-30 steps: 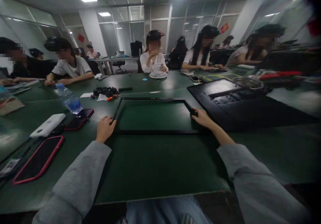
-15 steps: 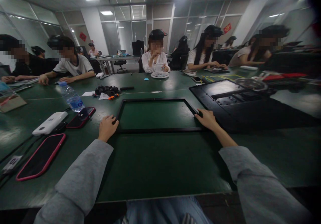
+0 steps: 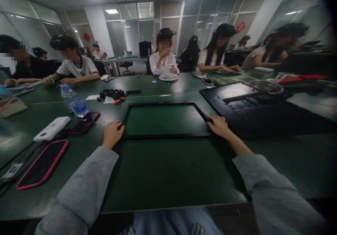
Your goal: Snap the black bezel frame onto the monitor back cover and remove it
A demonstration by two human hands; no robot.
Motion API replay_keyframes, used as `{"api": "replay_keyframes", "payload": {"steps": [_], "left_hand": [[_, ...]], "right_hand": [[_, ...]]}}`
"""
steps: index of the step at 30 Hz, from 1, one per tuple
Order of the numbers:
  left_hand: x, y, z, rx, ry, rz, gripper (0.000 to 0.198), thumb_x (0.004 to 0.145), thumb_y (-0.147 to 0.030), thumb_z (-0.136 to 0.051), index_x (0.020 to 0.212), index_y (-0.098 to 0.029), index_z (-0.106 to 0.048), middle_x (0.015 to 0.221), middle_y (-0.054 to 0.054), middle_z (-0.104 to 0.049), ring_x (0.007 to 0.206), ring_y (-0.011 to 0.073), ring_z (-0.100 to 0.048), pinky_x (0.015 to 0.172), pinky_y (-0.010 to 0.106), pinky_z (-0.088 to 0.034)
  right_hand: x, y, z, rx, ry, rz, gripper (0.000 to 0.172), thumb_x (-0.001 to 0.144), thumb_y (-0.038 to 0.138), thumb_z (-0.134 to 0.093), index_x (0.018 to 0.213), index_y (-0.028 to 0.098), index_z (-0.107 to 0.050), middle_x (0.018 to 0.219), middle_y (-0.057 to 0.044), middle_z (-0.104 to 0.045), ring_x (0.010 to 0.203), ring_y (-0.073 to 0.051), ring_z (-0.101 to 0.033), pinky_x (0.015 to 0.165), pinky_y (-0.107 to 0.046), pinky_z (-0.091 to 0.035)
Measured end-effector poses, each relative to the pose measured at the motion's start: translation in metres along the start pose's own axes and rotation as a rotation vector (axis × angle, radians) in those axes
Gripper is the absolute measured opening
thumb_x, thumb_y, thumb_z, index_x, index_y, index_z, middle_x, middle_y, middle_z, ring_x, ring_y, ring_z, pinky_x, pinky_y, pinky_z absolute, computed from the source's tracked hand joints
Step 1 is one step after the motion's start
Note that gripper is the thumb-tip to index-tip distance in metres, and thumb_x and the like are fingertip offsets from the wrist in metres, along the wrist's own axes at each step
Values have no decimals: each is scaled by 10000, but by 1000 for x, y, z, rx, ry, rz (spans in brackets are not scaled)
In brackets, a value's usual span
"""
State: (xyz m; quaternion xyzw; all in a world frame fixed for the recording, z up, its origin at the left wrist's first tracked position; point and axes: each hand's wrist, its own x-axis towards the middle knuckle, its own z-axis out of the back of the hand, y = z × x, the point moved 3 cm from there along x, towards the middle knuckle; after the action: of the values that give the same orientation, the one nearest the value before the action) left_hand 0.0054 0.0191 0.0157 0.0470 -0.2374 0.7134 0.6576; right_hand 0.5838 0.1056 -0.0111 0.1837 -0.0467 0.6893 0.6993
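Observation:
A thin black rectangular frame (image 3: pixel 168 136), like a screen bezel, lies before me with the green tabletop showing through its middle. My left hand (image 3: pixel 113 133) is closed on its left side, thumb toward the inner edge. On the opposite side, my right hand (image 3: pixel 219 125) has its fingers closed around the right edge. Parts of the frame's sides are hidden under both hands. Just beyond my right hand lies a large black panel (image 3: pixel 265 117) with a recessed strip and metal-looking parts on it.
Left of me are a water bottle (image 3: pixel 74 101), a white power bank (image 3: pixel 52 128), a dark phone (image 3: pixel 84 122) and a pink-edged phone (image 3: pixel 43 165) with cables. A black cluster of parts (image 3: pixel 112 94) sits farther back. Several people sit around the green table (image 3: pixel 173 172); one has a small white fan (image 3: pixel 168 77).
My right hand has shifted slightly to the right along with its hold on the frame's side. My left hand stays in place on the frame.

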Motion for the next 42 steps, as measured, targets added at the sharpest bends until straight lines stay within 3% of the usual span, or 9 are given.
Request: {"api": "replay_keyframes", "payload": {"steps": [6,10,13,16,23,28,33,42], "left_hand": [[0,-1,5,-85,-123,-22,358,939,-357,-528,1153,-179,-753,1243,139,-739,1224,330,-624,1073,493,-478],[-1,-11,20,-263,-319,-29,398,967,-396,-516,1261,-183,-680,1263,137,-722,1156,306,-673,1021,485,-522],[-3,-18,27,-450,-370,-6,445,996,-410,-510,1377,-193,-586,1267,121,-723,972,235,-743,904,411,-586],[-5,-22,29,-549,-391,-8,456,989,-406,-556,1400,-209,-553,1278,110,-726,871,193,-763,855,366,-607],[-8,-29,36,-601,-510,-49,468,967,-405,-637,1375,-203,-528,1324,133,-708,982,211,-764,898,373,-613],[-9,-29,39,-661,-573,-65,498,962,-398,-658,1370,-207,-446,1361,161,-680,1039,208,-754,911,361,-613],[-9,-30,36,-717,-558,-78,477,950,-377,-676,1319,-221,-417,1333,156,-694,1001,196,-760,887,357,-621],[-8,-30,34,-729,-533,-68,486,945,-394,-677,1336,-240,-432,1304,137,-703,1033,203,-752,896,366,-618]], "right_hand": [[4,11,6,103,-82,52,399,890,263,-470,1196,131,-687,1240,-214,-683,1221,-385,-559,968,-563,-493],[1,25,34,268,-391,86,455,934,305,-435,1325,142,-601,1232,-185,-688,1218,-328,-577,1043,-512,-461],[-8,35,55,387,-539,27,508,998,395,-387,1442,168,-489,1194,-148,-708,1173,-305,-623,1045,-496,-469],[-16,44,67,405,-525,-40,496,1032,423,-323,1449,194,-462,1122,-133,-724,1148,-305,-656,1041,-498,-475],[-24,54,79,424,-581,-68,518,1041,419,-272,1490,195,-400,1142,-157,-711,1165,-319,-651,1066,-542,-463],[-20,55,73,462,-490,-60,495,1028,410,-330,1461,195,-435,1153,-158,-722,1158,-319,-657,1037,-516,-484],[-16,50,66,550,-463,-84,514,1032,441,-329,1475,184,-377,1109,-132,-745,1012,-284,-711,963,-460,-519],[-14,47,62,561,-414,-101,515,1018,471,-361,1441,185,-418,1088,-149,-753,1026,-301,-713,972,-466,-507]]}}
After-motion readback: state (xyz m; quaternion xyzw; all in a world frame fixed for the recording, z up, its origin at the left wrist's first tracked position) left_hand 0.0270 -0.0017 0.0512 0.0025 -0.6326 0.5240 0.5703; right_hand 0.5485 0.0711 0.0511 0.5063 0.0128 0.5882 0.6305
